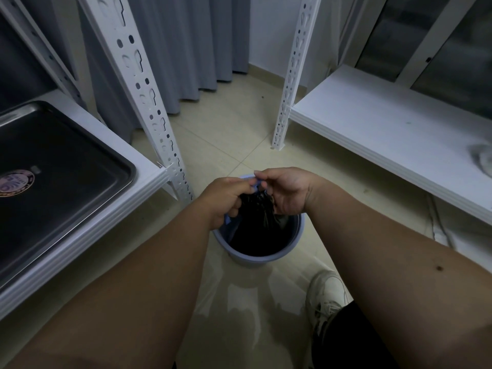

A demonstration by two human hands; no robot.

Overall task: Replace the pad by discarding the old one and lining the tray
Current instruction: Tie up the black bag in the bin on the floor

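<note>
Down near the floor, both hands are meeting over a blue bin (259,251): the left hand (226,198) and right hand (286,191) are each gripping a bunched dark pad (259,209) hanging into its mouth. Farther left, a dark metal tray (66,166) is sitting on a white shelf (127,193).

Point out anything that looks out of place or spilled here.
Nothing spilled. Both hands, left and right, bunch a crumpled dark pad over the round blue plastic bin. The dark metal tray sits unlined, square on the white shelf.
</note>
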